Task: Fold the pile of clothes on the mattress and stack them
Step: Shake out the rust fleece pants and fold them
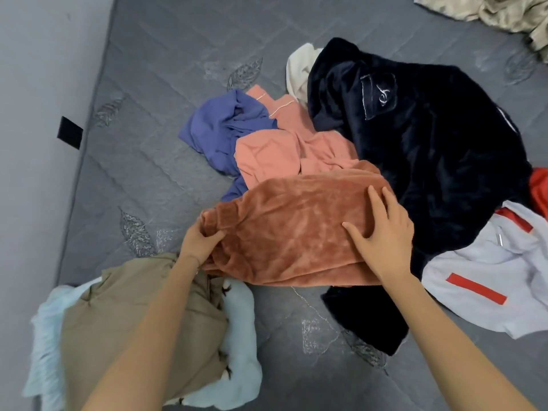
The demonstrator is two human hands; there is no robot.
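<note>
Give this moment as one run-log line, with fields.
item: rust fleece garment | left hand: grips its edge | right hand: lies flat on it | place: grey mattress

2 bare forearms reach forward from the lower edge of view. The left hand (200, 243) curls fingers and thumb round a bunched edge of the rust-brown plush fleece garment (290, 229). The right hand (382, 235) lies flat on it, fingers straight and spread.

rust fleece (296, 232) | navy robe (430, 149) | grey leaf-stitched mattress (154, 69) | blue top (216, 129)
</note>
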